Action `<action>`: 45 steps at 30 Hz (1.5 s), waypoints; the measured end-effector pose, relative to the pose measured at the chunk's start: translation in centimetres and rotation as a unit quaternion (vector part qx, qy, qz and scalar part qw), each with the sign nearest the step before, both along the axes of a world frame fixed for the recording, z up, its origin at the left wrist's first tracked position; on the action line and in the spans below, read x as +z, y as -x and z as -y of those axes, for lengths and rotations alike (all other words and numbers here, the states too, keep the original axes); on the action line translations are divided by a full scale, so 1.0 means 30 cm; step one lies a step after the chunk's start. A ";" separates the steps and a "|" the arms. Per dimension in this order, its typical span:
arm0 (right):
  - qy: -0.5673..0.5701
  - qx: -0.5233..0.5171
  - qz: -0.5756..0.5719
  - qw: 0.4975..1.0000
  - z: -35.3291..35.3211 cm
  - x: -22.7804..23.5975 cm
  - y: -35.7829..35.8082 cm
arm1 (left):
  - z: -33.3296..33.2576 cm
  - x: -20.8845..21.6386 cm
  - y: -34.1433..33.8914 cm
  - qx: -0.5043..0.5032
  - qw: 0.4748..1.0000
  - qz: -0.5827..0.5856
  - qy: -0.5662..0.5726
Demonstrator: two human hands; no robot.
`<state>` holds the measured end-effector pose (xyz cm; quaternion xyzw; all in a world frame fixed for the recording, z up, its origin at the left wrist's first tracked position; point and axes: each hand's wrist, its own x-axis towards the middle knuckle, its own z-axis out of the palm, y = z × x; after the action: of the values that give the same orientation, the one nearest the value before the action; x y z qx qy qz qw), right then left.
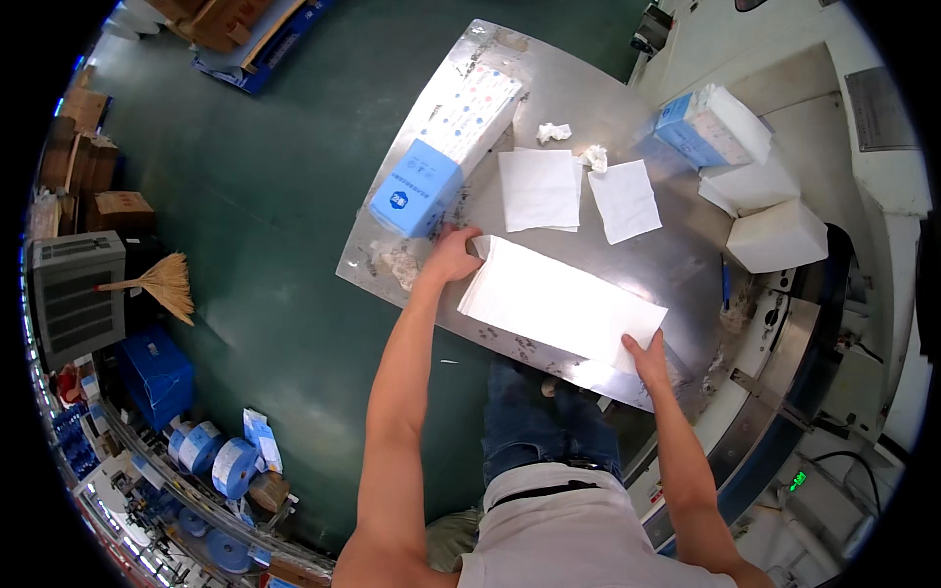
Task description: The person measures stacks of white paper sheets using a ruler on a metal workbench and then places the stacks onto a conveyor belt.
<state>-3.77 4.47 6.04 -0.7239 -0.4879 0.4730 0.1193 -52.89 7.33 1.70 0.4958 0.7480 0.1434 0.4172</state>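
A long stack of folded white tissue paper (569, 299) lies slantwise over the near part of the metal table. My left hand (453, 257) is closed on its left end, fingers at the far corner. At the right end my right hand (647, 360) grips the stack, thumb on top and the other fingers hidden beneath. Beyond my left hand stands a long tissue pack (417, 186) in blue and white printed wrap. Two flat white sheet piles, one left (541, 191) and one right (625, 201), lie past the stack, with crumpled tissue (554, 132) behind them.
On the right, by the white machine (784, 59), rest another blue-and-white pack (711, 127) and loose white stacks (777, 237). A blue pen (725, 282) lies near the table's (676, 269) right edge. Left on the green floor are a straw broom (162, 286), a blue bin (155, 377) and film rolls (235, 466).
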 end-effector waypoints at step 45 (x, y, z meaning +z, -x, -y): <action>-0.008 -0.034 -0.018 0.999 0.010 0.033 -0.012 | -0.098 0.472 -0.191 0.249 0.931 0.116 -0.239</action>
<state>-3.41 4.17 7.04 -0.7305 -0.4641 0.4779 0.1502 -47.15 10.27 15.86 0.3584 0.7377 0.4739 0.3206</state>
